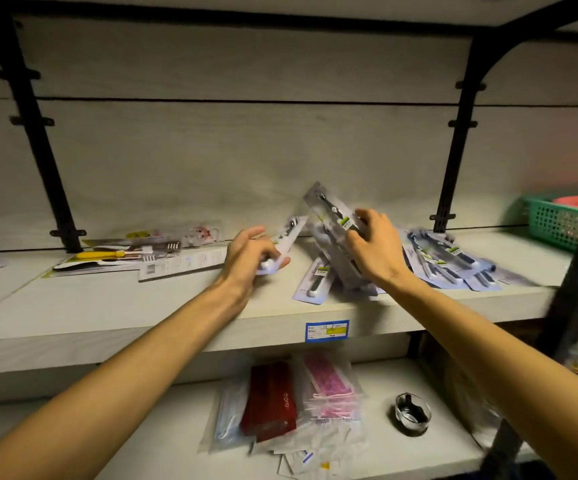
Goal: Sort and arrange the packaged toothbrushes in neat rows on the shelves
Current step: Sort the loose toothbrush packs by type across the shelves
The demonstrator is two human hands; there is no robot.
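We log both hands over the middle shelf (pixel 114 317). The left hand (pixel 249 254) has its grip curled round the lower end of one packaged toothbrush (pixel 286 242), which slants up and away toward the back wall; motion blur hides the finger detail. The right hand (pixel 377 247) pinches a second toothbrush pack (pixel 332 209), tilted, its top end raised above a loose heap of similar packs (pixel 329 268) lying on the shelf just beneath. A further fan of blue-grey packs (pixel 447 261) lies to the right of that hand. Left of the left hand we see flat mixed packs, one with a yellow handle (pixel 102 254). A green basket (pixel 554 220) stands at far right. A blue price label (pixel 327 330) sits on the shelf edge. On the lower shelf: bagged items, a red packet (pixel 270 403) and a small glass dish (pixel 413 412).
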